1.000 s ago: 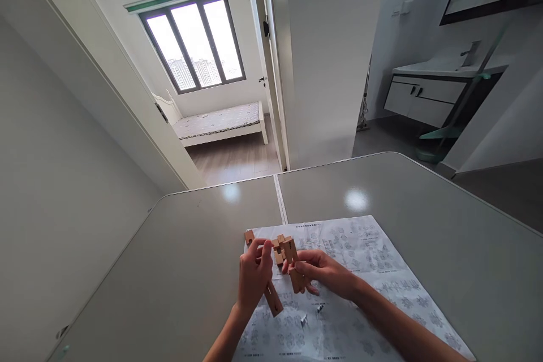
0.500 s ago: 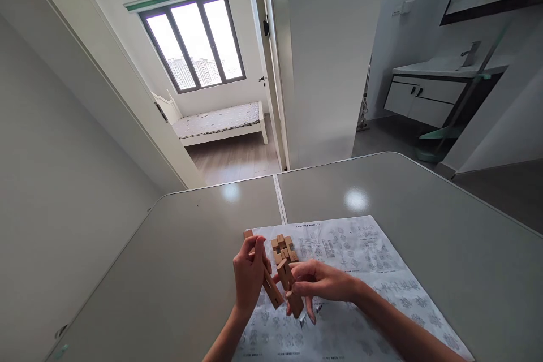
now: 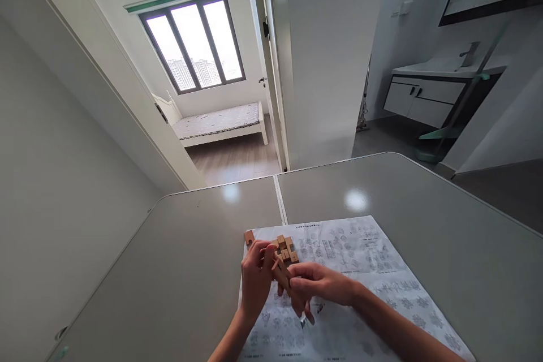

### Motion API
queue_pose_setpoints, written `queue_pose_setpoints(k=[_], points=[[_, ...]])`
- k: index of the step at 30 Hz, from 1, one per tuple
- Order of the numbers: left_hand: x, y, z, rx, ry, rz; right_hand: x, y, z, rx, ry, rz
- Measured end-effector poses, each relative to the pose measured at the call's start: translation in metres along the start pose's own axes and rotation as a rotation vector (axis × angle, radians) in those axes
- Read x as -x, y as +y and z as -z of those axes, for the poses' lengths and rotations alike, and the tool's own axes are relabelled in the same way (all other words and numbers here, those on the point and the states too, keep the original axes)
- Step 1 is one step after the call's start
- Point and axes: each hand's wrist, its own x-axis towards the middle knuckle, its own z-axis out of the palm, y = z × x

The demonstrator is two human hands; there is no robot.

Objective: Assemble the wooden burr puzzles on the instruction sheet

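Note:
Both hands are over a printed paper sheet (image 3: 356,317). My right hand (image 3: 320,284) is closed on notched wooden pieces (image 3: 283,274) that point down toward the sheet. My left hand (image 3: 258,274) is closed at their upper left end, its fingertips pinched there; the piece it held is mostly hidden. Just behind the fingers, a cluster of interlocked wooden blocks (image 3: 285,248) rests on the sheet. Another wooden block (image 3: 249,237) lies at the sheet's upper left corner, beside my left hand. A small shiny object (image 3: 302,321) is below my right fingers.
The sheet lies on a grey table (image 3: 190,260) with a seam down its middle. Beyond the table are a doorway to a room with a bed (image 3: 220,119), a wall, and a washbasin cabinet (image 3: 424,96) at right.
My left hand has moved right, up against the pieces in my right hand. The long piece that stuck out below it no longer shows separately. The wooden pieces are closer together.

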Motion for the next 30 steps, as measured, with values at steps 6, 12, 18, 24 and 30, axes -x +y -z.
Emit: queue_pose_setpoints(k=[6,12,18,24,30], points=[[-0.003,0.001,0.001,0.094,-0.288,0.023,0.004,-0.008,0.009,0.042,0.241,0.159],[-0.006,0.001,0.01,0.22,-0.524,0.094,0.004,-0.009,0.01,0.181,0.329,0.164],[-0.009,0.003,0.009,0.383,-0.547,0.262,0.0,-0.006,0.009,0.223,0.453,0.258],[-0.014,-0.004,0.008,0.336,-0.333,0.252,-0.004,-0.004,0.01,0.333,0.664,0.285],[-0.007,0.002,0.003,0.259,-0.295,0.1,-0.005,0.006,0.004,0.525,0.625,0.182]])
